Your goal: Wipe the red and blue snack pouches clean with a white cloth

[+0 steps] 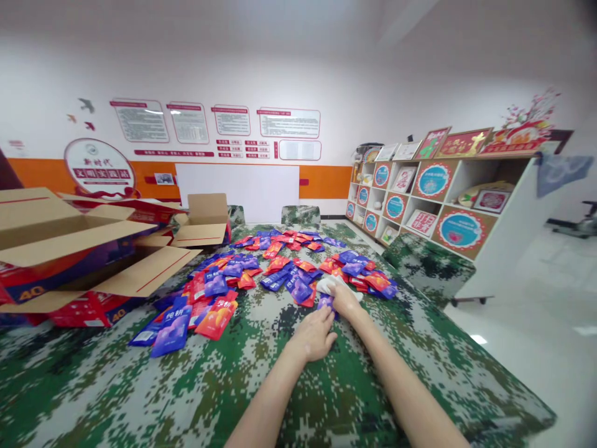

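My right hand [346, 301] is closed on a white cloth [328, 284], which bunches out past the fingers on both sides. Beneath the two hands lies a purple packet [325, 301], partly hidden by my fingers. My left hand [314, 336] lies flat beside it, fingers stretched forward and fingertips at the packet's near edge. Just beyond are a purple packet [298, 286] and several red and purple ones in a loose heap. To the right of the cloth sits another pile of red and purple packets [359, 269].
Camouflage cloth covers the table [224, 392]. More packets [170, 326] spread along its left and far parts. Open cardboard boxes [112, 274] crowd the left side. A covered chair [429, 264] stands at the right edge, with a white shelf unit [420, 186] behind it.
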The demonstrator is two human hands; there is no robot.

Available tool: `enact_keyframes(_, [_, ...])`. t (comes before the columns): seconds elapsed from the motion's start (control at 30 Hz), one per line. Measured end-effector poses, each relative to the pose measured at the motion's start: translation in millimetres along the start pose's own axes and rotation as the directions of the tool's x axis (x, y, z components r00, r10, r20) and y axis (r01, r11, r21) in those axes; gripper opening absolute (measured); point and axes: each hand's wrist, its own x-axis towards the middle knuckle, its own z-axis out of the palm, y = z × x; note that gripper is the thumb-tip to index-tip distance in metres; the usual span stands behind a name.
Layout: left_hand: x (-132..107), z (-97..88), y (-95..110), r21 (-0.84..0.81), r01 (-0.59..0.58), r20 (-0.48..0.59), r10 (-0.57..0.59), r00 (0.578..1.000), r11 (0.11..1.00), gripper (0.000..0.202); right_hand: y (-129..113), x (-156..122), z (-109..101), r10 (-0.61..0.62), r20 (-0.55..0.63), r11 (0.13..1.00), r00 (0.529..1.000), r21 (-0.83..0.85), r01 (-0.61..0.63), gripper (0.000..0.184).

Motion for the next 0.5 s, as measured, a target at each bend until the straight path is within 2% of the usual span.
enact_keyframes(0.13, [-0.5,0.1,0.0,0.019,-0.008,-0.011,0.008,1.000,1.000,0.054,-0.7,-12.8,-21.8,-0.001,-0.018,1.000,1.000,-0.007,0.001,0.059])
enact_keyframes(0.2, [-0.6,-0.6,0.8,0.015,-0.011,-0.029,0.011,1.000,1.000,0.052,-6.0,-27.0,-26.8,-0.052,-0.029,0.999,0.998,-0.015,0.051,0.061])
enact_keyframes(0.37, [-1.0,-4.1,3.6,0.004,-0.001,-0.031,0.002,1.000,1.000,0.037,-25.9,-68.2,-12.1,-0.219,0.057,0.976,0.974,-0.005,0.220,0.061])
enact_keyframes(0.5, [-1.0,-5.0,4.2,0.002,-0.023,-0.050,0.023,0.998,1.000,0.032,-27.2,-70.3,0.4,-0.166,0.076,0.985,0.983,-0.035,0.169,0.055])
